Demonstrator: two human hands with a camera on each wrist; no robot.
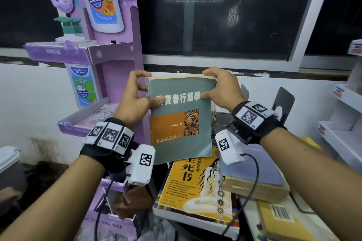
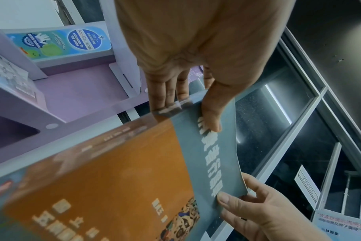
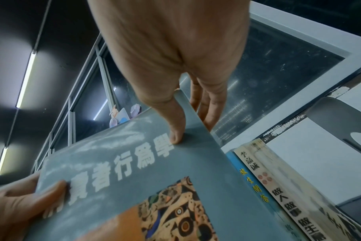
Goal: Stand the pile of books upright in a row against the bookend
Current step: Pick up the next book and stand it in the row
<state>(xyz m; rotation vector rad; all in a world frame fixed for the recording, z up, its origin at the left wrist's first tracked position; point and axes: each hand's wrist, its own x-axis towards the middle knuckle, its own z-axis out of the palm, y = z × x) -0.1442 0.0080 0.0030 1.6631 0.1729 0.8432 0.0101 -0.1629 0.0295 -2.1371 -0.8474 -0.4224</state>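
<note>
I hold a grey-green book (image 1: 180,115) with an orange panel upright in the air, its cover facing me. My left hand (image 1: 145,92) grips its upper left edge, thumb on the cover and fingers behind (image 2: 167,97). The book's upper right corner is pinched by my right hand (image 1: 211,86), thumb (image 3: 175,130) on the cover. A dark grey bookend (image 1: 283,103) stands behind on the right. Two books (image 3: 282,187) stand upright just right of the held book. Below lie a yellow book (image 1: 195,186), a blue book (image 1: 254,164) on a thick one, and a barcoded yellow book (image 1: 280,219).
A purple cardboard display stand (image 1: 109,49) with shelves rises close on the left. White shelving (image 1: 342,123) stands at the right edge. A dark window (image 1: 225,15) and a white wall run behind. A grey container (image 1: 7,160) sits at the far left.
</note>
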